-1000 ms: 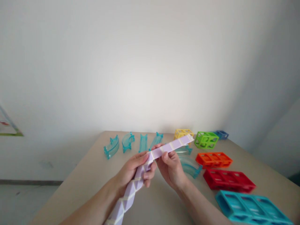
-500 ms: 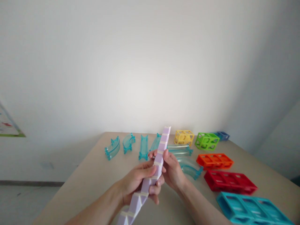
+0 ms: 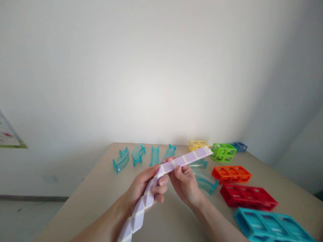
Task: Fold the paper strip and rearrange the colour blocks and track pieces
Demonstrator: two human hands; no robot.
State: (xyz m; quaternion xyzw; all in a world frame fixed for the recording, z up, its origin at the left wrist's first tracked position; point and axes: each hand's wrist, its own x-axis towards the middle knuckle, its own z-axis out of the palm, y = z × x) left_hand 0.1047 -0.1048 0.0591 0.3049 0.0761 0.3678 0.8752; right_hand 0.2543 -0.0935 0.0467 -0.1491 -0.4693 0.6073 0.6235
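Pale wall (image 3: 151, 74), softly bright mid-span; beige table (image 3: 106, 178) before it; grey floor (image 3: 25, 222) at lower left

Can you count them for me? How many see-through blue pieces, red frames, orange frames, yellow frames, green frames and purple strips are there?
See-through blue pieces: 6, some partly covered
Red frame: 1
Orange frame: 1
Yellow frame: 1
Green frame: 1
Purple strip: 1, in both hands
Total: 11
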